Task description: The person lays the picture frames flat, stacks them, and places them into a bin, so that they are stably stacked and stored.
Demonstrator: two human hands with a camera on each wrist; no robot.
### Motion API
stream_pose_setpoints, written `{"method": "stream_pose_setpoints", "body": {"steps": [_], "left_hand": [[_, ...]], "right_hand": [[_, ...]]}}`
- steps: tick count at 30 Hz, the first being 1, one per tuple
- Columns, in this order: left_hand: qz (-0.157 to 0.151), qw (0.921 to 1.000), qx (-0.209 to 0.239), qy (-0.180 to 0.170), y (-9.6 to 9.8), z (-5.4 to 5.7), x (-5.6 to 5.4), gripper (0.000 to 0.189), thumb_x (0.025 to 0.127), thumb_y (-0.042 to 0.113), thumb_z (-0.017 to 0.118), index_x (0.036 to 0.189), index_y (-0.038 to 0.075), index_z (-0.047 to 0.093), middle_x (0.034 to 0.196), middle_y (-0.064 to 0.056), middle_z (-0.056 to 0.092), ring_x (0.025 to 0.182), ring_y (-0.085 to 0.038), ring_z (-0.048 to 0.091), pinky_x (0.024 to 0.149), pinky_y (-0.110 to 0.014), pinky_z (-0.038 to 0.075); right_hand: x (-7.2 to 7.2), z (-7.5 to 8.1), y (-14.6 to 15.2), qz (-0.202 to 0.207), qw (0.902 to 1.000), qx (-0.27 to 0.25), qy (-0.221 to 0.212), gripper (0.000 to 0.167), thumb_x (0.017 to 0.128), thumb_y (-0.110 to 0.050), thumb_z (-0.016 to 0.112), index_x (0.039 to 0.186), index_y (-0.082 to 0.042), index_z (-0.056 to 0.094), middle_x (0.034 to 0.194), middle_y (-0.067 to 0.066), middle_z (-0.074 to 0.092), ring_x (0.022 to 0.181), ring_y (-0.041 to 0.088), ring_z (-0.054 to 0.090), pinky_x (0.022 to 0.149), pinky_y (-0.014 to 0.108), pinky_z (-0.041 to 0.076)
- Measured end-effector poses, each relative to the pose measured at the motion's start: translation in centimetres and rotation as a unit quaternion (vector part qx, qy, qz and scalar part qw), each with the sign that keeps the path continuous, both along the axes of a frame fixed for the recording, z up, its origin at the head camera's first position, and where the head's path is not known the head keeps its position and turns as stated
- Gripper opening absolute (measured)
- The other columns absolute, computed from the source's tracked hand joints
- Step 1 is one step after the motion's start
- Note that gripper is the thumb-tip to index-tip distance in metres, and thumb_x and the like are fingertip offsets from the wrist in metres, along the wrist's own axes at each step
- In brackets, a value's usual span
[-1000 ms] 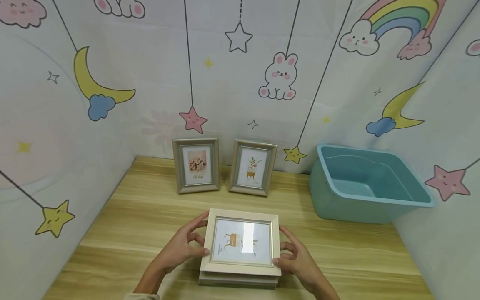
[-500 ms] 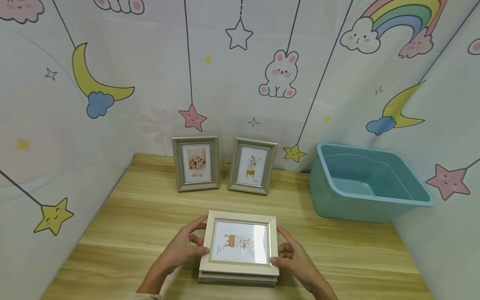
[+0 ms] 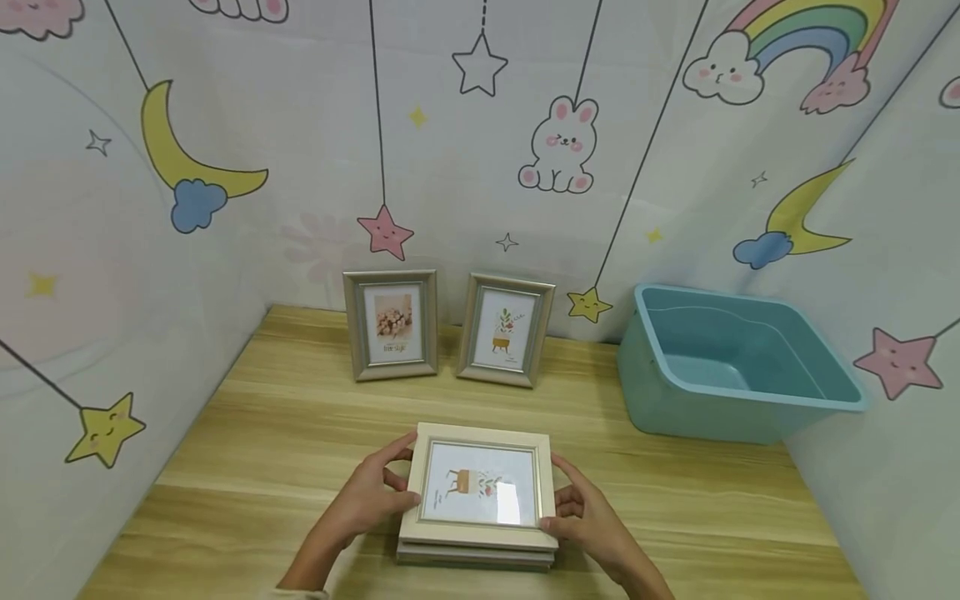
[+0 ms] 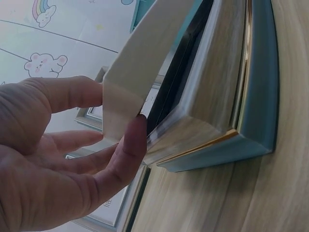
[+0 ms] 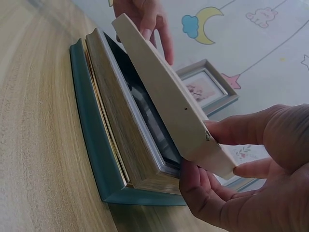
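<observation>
At the near middle of the counter (image 3: 247,467), a cream frame (image 3: 480,483) is held picture side up over a stack of frames (image 4: 219,92). Its left end is pinched between thumb and fingers by the left hand (image 3: 371,492), its right end likewise by the right hand (image 3: 588,517). In the wrist views a gap is seen between its near side and the stack; whether the far side is in contact cannot be told.

For sound handling, both ends are best raised or lowered at one rate, so that the frame is not twisted and the stack is not dragged askew. Pressure is best confined to the rim; the pane (image 3: 517,475), judged glossy from its glare, is best left untouched.

Count: hands, two; cream frame, one; frames beneath it, at least two, a teal frame (image 5: 99,140) at the bottom and a wood-toned frame (image 5: 123,111) above, the exact number being uncertain from the edges; frames propped upright on the far side, two, a left standing frame (image 3: 393,325) and a right standing frame (image 3: 506,329); blue-green tub (image 3: 712,417), one, placed at far right.
</observation>
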State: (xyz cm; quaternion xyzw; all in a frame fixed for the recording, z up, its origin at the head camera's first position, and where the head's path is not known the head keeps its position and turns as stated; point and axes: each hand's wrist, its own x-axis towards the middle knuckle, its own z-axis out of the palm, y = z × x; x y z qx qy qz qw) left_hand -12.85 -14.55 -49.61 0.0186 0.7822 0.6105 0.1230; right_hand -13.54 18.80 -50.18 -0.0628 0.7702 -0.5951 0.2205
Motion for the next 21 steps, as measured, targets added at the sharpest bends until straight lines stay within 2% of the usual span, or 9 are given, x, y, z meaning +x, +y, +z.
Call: {"method": "stream_pose_setpoints", "body": {"steps": [6, 15, 21], "left_hand": [[0.012, 0.9998, -0.018, -0.003, 0.2, 0.1, 0.1, 0.083, 0.074, -0.008, 0.076, 0.15, 0.0, 0.041, 0.138, -0.027, 0.052, 0.083, -0.019, 0.056, 0.06, -0.025, 0.051], [0.035, 0.997, -0.068, 0.006, 0.7, 0.5, 0.4, 0.082, 0.072, -0.008, 0.078, 0.147, 0.001, 0.047, 0.135, -0.021, 0.058, 0.082, -0.017, 0.057, 0.058, -0.027, 0.051], [0.046, 0.9953, -0.086, 0.006, 1.1, 0.6, 0.4, 0.08, 0.072, -0.009, 0.078, 0.146, 0.002, 0.049, 0.133, -0.018, 0.06, 0.081, -0.017, 0.059, 0.058, -0.028, 0.051]], "right_hand": [[0.1, 0.1, -0.2, -0.006, 0.9999, 0.006, -0.008, 0.095, 0.081, 0.001, 0.078, 0.157, -0.001, 0.02, 0.102, 0.014, 0.055, 0.086, 0.019, 0.057, 0.07, 0.022, 0.053], [0.3, 0.4, -0.6, -0.011, 0.9996, 0.025, 0.0, 0.095, 0.08, 0.002, 0.078, 0.156, -0.002, 0.023, 0.102, 0.014, 0.055, 0.087, 0.02, 0.055, 0.069, 0.022, 0.052], [0.4, 0.5, -0.7, -0.016, 0.9992, 0.037, 0.005, 0.095, 0.079, 0.003, 0.079, 0.156, -0.001, 0.023, 0.101, 0.014, 0.055, 0.087, 0.021, 0.056, 0.068, 0.023, 0.052]]}}
